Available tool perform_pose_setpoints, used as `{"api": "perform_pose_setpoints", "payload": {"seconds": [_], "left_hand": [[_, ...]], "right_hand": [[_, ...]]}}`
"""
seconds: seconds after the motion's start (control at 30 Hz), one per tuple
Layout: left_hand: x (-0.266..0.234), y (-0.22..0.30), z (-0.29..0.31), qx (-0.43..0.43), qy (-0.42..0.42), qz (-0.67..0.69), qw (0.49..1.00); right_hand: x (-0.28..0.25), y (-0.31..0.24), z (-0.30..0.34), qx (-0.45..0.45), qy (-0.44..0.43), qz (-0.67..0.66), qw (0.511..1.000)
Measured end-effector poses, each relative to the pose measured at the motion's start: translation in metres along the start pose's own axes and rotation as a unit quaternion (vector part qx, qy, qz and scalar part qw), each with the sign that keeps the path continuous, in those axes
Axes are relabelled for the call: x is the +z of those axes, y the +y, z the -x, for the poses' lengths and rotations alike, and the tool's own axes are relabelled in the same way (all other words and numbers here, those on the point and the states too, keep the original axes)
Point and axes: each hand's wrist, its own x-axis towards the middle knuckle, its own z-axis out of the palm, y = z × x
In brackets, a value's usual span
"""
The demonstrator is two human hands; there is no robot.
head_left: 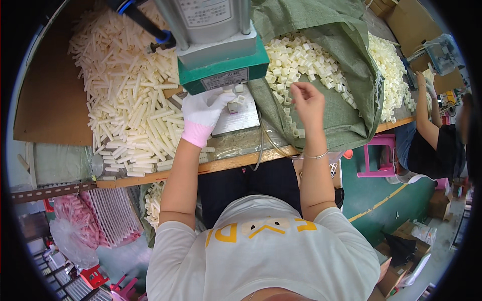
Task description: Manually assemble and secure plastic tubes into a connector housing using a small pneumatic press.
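— What's lower left of the frame?
— My bundle of pink plastic sticks [100,213].
— And right?
— A pink plastic stool [377,156] on the green floor [401,200]; brown cardboard boxes [407,17] upper right.

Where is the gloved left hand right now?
In the head view the gloved left hand sits centre-left under the green press base, fingers on small white parts, beside the heap of white sticks.

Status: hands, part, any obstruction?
Left hand, white-gloved, on small cream plastic block under green press. Right hand bare, above cream cubes in green sack. No obstruction seen.
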Motion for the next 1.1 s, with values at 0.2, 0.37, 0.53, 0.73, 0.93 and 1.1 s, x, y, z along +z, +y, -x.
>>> {"api": "perform_pose_setpoints", "payload": {"seconds": [0.2, 0.37, 0.53, 0.73, 0.93, 1.1], "left_hand": [[0.006, -0.014, 0.002, 0.060, 0.033, -0.025, 0.997], [0.008, -0.017, 0.007, 0.136, 0.079, -0.031, 0.987], [-0.067, -0.077, -0.017, -0.043, 0.150, 0.120, 0.980], [-0.098, -0.128, -0.089, -0.013, -0.049, -0.451, 0.891], [-0.089, -0.129, -0.097, 0.002, -0.150, -0.584, 0.798], [-0.071, -0.031, -0.026, -0.029, -0.019, 0.008, 0.999]], "right_hand": [[-0.014, 0.039, -0.011, -0.022, -0.091, 0.345, 0.934], [-0.030, 0.045, -0.010, -0.038, -0.046, 0.389, 0.919], [-0.051, 0.025, -0.004, -0.074, 0.101, 0.303, 0.944], [0.006, -0.016, 0.012, -0.079, -0.059, 0.032, 0.995], [0.064, -0.025, 0.030, -0.132, -0.172, 0.064, 0.974], [0.069, -0.032, 0.030, -0.214, -0.200, 0.157, 0.943]]}}
